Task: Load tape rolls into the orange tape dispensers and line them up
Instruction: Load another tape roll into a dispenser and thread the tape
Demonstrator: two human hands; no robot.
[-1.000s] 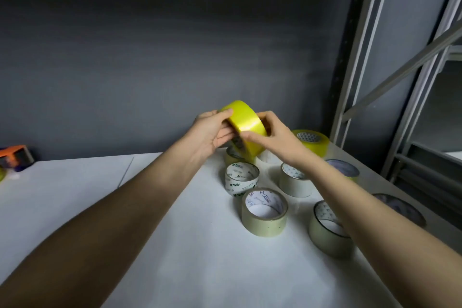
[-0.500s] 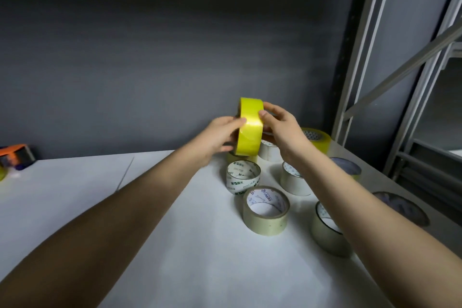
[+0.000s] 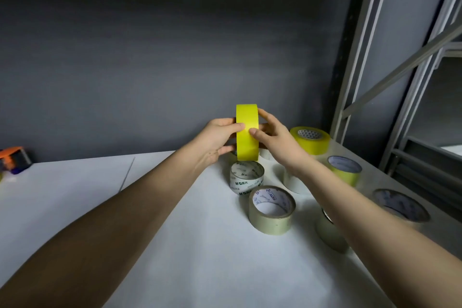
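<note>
A white table [image 3: 175, 245] fills the lower part of the view, with a thin seam line running across its left half, and it stands against a dark grey wall [image 3: 150, 57]. To the right rises a grey metal rack [image 3: 360, 70] with upright posts and a slanted brace. Both hands are raised above the far part of the table and hold a yellow tape roll [image 3: 247, 132] on edge, clear of the surface: the left hand [image 3: 217, 140] grips its left side with the thumb curled over the yellow band, and the right hand [image 3: 273, 139] grips its right side with the thumb pressed on the band and the fingers curved over the top. Below it, several more rolls stand on the table: a clear roll [image 3: 246, 179] whose core is printed "M&G" with other characters too small to read, just beside a beige roll [image 3: 272, 210] with faint blue lettering inside that cannot be made out, a white roll [image 3: 293, 180] partly hidden by the right forearm, a wide yellow roll [image 3: 311, 140] near the rack, a smaller yellow roll [image 3: 346, 172], and a grey roll [image 3: 401, 205] at the right edge. Well apart, at the far left edge against the wall, sits an orange tape dispenser [image 3: 13, 160], dark at its lower part.
</note>
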